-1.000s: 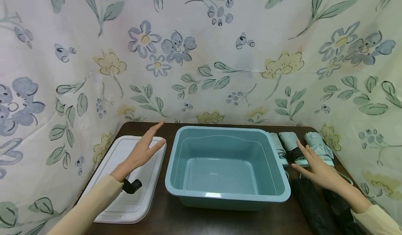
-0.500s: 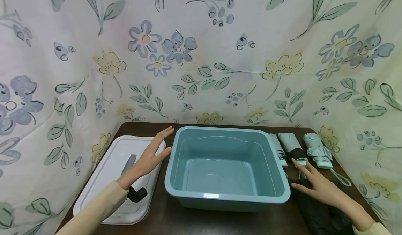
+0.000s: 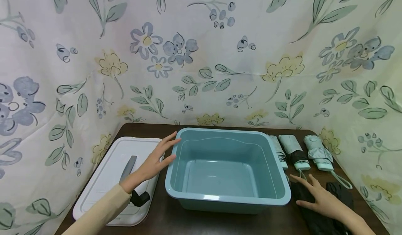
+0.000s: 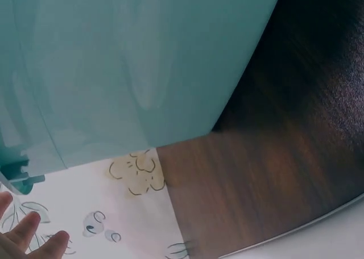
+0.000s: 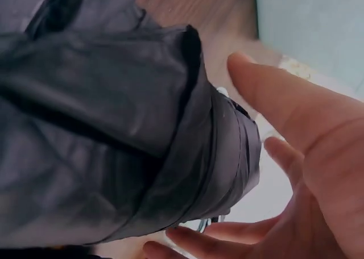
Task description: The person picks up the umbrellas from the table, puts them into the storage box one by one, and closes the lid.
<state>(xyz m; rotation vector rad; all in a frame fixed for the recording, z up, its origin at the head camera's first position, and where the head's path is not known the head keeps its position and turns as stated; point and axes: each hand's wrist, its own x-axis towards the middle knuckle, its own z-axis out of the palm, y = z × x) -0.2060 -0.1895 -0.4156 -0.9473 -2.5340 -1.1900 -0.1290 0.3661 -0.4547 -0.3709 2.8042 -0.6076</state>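
Black umbrella (image 5: 114,117), right grip (image 3: 323,202) now lower near it, left grip (image 3: 157,161) nearer blue tub (image 3: 227,174), both spread, empty

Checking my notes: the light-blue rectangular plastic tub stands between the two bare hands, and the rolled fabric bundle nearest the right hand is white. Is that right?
The bundle's colour is wrong: the rolled fabric bundle nearest the right hand is black, as the right wrist view shows.
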